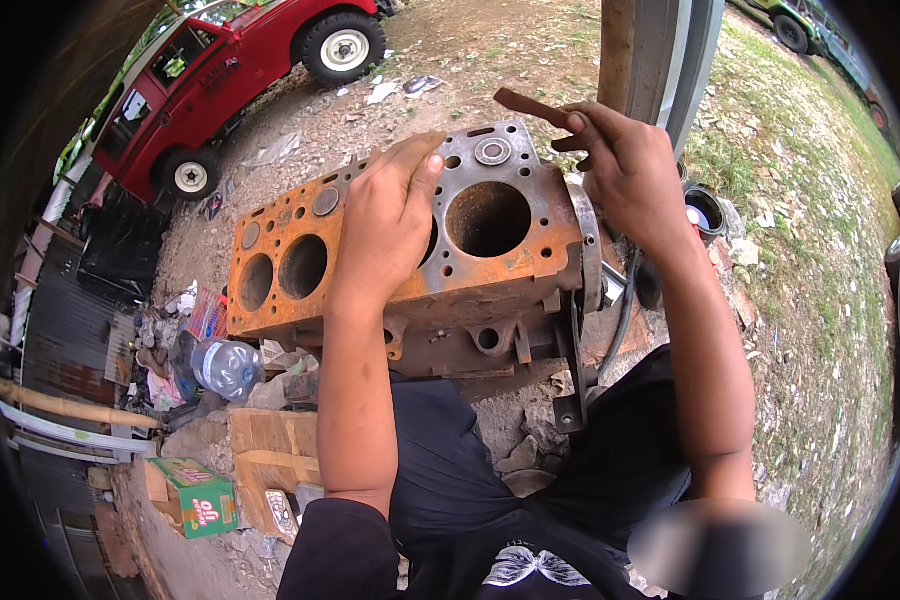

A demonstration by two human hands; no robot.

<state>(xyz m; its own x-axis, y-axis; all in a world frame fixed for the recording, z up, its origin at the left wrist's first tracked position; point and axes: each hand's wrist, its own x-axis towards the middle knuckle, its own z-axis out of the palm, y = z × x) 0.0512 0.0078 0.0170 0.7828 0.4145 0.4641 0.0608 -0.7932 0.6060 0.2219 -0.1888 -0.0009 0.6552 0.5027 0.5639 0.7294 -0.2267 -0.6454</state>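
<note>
A rusty engine block (530,262) with large round cylinder bores lies in front of me, its flat top face up. The right end of that face is greyer, and the left is orange with rust. My left hand (388,215) rests on the top face, fingers stretched out beside the large right-hand bore, partly covering another bore. Whether anything lies under its fingers is hidden. Raised above the block's right end, my right hand (625,165) grips a flat brown strip (532,106) between thumb and fingers. The strip points left, clear of the metal.
A post (650,70) rises just beyond my right hand. At left are a clear plastic bottle (228,368), a green carton (192,495) and flattened cardboard (270,445). A round dark container (705,212) stands right of the block. A red vehicle (205,85) is parked behind.
</note>
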